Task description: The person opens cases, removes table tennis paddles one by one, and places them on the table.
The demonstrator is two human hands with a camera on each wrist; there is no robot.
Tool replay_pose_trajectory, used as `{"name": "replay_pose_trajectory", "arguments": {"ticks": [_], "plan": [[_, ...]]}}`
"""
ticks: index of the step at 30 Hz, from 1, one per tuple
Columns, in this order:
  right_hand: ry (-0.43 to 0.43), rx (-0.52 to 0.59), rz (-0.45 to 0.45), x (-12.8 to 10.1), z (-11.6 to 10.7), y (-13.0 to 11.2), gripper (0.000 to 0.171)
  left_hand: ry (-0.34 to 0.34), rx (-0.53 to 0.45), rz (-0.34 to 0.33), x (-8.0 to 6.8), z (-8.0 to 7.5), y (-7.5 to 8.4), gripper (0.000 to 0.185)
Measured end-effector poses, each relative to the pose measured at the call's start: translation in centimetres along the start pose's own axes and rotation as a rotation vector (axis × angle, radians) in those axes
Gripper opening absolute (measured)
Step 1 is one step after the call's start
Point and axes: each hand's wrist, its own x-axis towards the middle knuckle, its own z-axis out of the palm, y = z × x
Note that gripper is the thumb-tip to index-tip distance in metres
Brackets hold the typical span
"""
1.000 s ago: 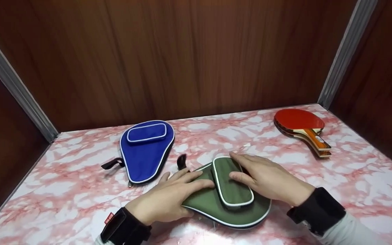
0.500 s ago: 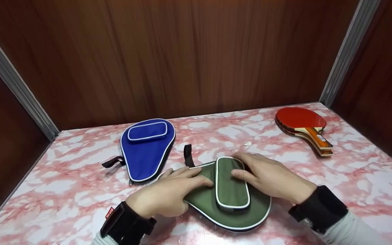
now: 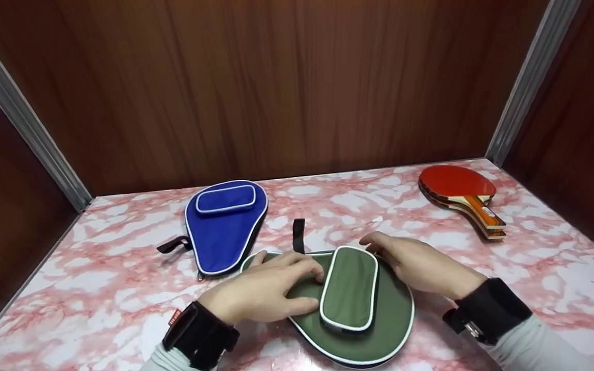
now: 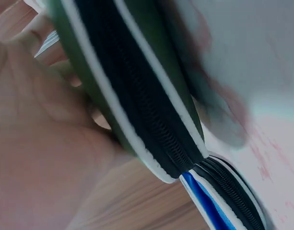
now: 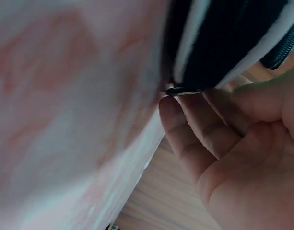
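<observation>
A green table tennis bat case [image 3: 395, 319] with white piping and a raised pocket [image 3: 351, 288] lies on the table in front of me. My left hand [image 3: 263, 288] rests across its narrow end, fingers spread, the thumb and index beside the pocket. At the far right edge of the case is my right hand [image 3: 415, 263], its fingertips partly hidden behind the edge. In the right wrist view these fingers look fairly straight and meet a small dark metal piece [image 5: 182, 90] by the zip band. A black strap [image 3: 298, 236] stands up from the far edge.
Behind to the left lies a blue bat case [image 3: 225, 237] with its own black strap [image 3: 174, 244]. Red table tennis bats [image 3: 457, 183] are stacked at the back right. Wooden panels [image 3: 286, 93] enclose the pink-marbled table [image 3: 96, 288] at the back and sides.
The green case has turned slightly and come a little nearer. My right thumb has left the pocket, and that hand has shifted to the far right edge. My left thumb has moved away from the index finger.
</observation>
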Motion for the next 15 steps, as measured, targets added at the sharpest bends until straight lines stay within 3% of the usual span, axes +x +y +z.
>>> {"name": "replay_pose_trajectory", "arguments": {"ticks": [4,8,15], "plan": [[-0.045,-0.044,-0.023,-0.1,-0.3,0.5,0.050,0.006,0.034,-0.005,0.2,0.2,-0.1,0.050],[-0.068,-0.104,-0.076,-0.2,-0.6,0.8,0.055,0.021,0.047,0.026,0.3,0.2,-0.5,0.055],[-0.026,-0.215,-0.115,-0.7,-0.4,1.0,0.041,0.040,0.054,0.061,0.4,0.4,-1.0,0.053]]}}
